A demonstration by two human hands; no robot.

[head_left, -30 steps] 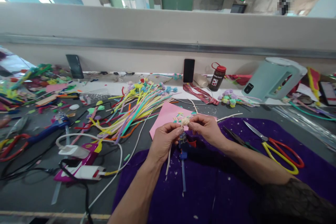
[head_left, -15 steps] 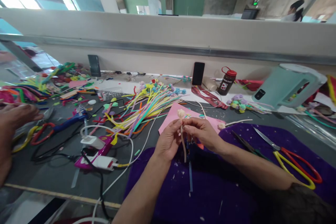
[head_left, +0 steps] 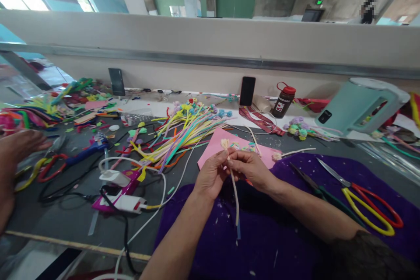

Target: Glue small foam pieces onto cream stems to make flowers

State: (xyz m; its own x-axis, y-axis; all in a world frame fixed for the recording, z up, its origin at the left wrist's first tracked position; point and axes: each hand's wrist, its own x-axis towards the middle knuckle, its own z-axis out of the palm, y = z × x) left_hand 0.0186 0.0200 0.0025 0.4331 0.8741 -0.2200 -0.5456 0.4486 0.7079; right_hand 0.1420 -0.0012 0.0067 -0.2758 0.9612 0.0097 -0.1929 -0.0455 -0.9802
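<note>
Between my two hands is a small cream pipe-cleaner flower (head_left: pixel 225 143), its fuzzy stem (head_left: pixel 235 197) hanging down toward me. The fingers of my left hand (head_left: pixel 210 175) pinch it just below the bloom. My right hand (head_left: pixel 254 168) closes thumb and fingers on the same spot from the other side. Behind the hands lies a pink sheet (head_left: pixel 210 151) with small coloured scraps on it. Another cream flower (head_left: pixel 277 156) with a stem rests at its right edge. Below my hands, a bluish translucent stick (head_left: pixel 239 229) partly shows behind the stem.
Scissors (head_left: pixel 364 203) and dark-green-handled pliers (head_left: pixel 323 191) lie right on a purple cloth (head_left: pixel 210 245). Pipe-cleaner flowers (head_left: pixel 183 135) fill the middle left. A power strip (head_left: pixel 129 186) trails cables. A bottle (head_left: pixel 284 103) and kettle (head_left: pixel 354 107) stand behind. Another person's hand (head_left: pixel 22 146) reaches in left.
The flower has tipped slightly left, and its stem now slants down to the right, reaching lower. Both hands stay close together on it, with the right fingers shifted slightly.
</note>
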